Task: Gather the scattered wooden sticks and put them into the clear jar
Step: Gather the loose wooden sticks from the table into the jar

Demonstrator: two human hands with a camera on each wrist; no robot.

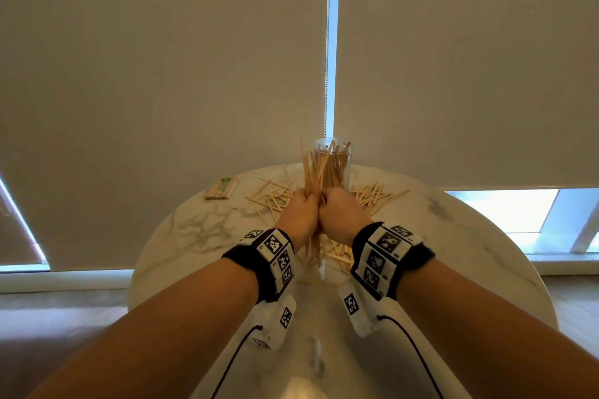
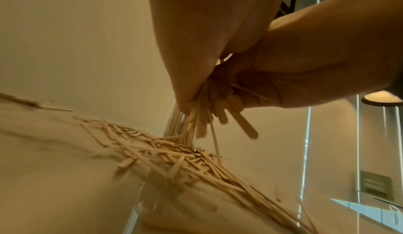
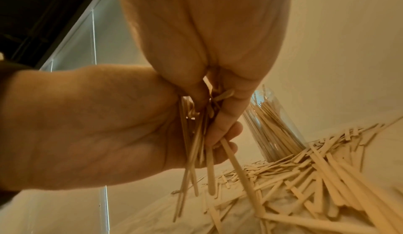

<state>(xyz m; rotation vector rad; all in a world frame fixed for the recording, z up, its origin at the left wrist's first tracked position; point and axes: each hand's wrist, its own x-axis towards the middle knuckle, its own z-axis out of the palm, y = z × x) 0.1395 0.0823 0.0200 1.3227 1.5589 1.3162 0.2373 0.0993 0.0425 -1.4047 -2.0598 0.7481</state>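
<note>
Head view: left hand [image 1: 299, 210] and right hand [image 1: 340, 209] press together, each grip clenched round one shared bundle of wooden sticks [image 1: 311, 172] held upright above the tabletop [image 1: 194, 230]. Its lower ends hang below the fists — some fan loose, as the right wrist view shows. Just behind stands the clear jar [image 1: 334, 168], upright, mouth open, already partly filled. Loose sticks [image 1: 275, 196] lie scattered on both sides of the jar and under the hands. Nearer the left edge rests a small packet [image 1: 223, 188] — apart from the scatter.
</note>
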